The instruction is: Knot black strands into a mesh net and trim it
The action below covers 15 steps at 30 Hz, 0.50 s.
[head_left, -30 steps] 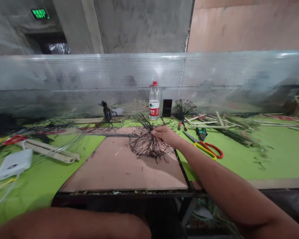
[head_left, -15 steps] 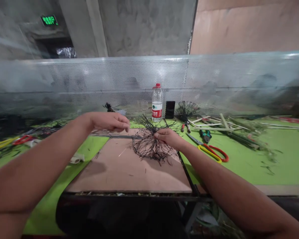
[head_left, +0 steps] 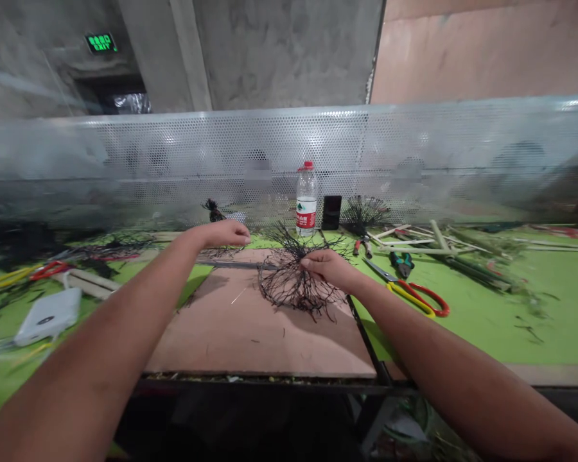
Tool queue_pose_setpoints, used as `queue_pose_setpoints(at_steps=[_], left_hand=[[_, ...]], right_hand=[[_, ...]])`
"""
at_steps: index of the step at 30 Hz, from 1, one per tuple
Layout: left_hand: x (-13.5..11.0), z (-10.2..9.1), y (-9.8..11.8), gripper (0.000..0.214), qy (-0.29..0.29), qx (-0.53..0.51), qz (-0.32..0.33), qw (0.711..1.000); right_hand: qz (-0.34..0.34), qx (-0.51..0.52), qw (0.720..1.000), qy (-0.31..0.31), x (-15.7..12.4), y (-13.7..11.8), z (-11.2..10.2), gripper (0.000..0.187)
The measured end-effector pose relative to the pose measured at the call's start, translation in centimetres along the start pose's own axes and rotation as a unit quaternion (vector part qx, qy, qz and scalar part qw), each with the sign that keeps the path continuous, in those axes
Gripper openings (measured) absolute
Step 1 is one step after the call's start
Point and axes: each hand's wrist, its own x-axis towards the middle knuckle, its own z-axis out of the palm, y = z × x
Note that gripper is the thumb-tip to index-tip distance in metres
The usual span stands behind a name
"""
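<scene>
The right hand is closed, its thumb and fingers pinching the top of a wiry black tuft, which lies on a plywood board set into the desk. The left hand is raised above the board's far edge, apart from the tuft, its fingers loosely curled; whether they pinch anything is too small to tell. Right of the board lie scissors and pliers. Farther off, a second tuft stands near a water bottle.

light: bright, seemingly overhead | shadow: soft under right hand | edges: warped
</scene>
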Motion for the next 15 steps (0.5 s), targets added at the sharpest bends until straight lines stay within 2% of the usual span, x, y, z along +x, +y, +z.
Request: queue_pose_setpoints(at_steps=[3, 6, 7, 10, 12, 15], left_hand=[[-0.4, 2.2, 4.4, 0.022, -0.106, -0.03, 0.048, 0.993], [-0.3, 5.7, 6.4, 0.024, -0.189, -0.058, 0.077, 0.977], [-0.2, 6.9, 6.4, 0.025, -0.178, -0.072, 0.085, 0.978], [0.4, 10.1, 5.4, 0.029, -0.023, -0.144, 0.108, 0.983], [0.5, 11.6, 4.7, 0.031, 0.013, -0.153, 0.122, 0.981], [0.3, 13.3, 4.5, 0.034, 0.016, -0.156, 0.131, 0.979]], right_hand=[[0.012, 0.056, 0.998, 0.011, 0.2, 0.5, -0.2, 0.033], [0.001, 0.114, 0.993, 0.039, 0.3, 0.9, -0.6, 0.032], [-0.001, 0.134, 0.99, 0.045, 0.3, 0.9, -0.7, 0.031], [0.006, 0.18, 0.982, 0.054, 0.3, 0.5, -0.9, 0.029], [0.011, 0.19, 0.98, 0.058, 0.3, 0.1, -0.9, 0.028], [0.005, 0.173, 0.983, 0.063, 0.3, -0.2, -0.8, 0.026]])
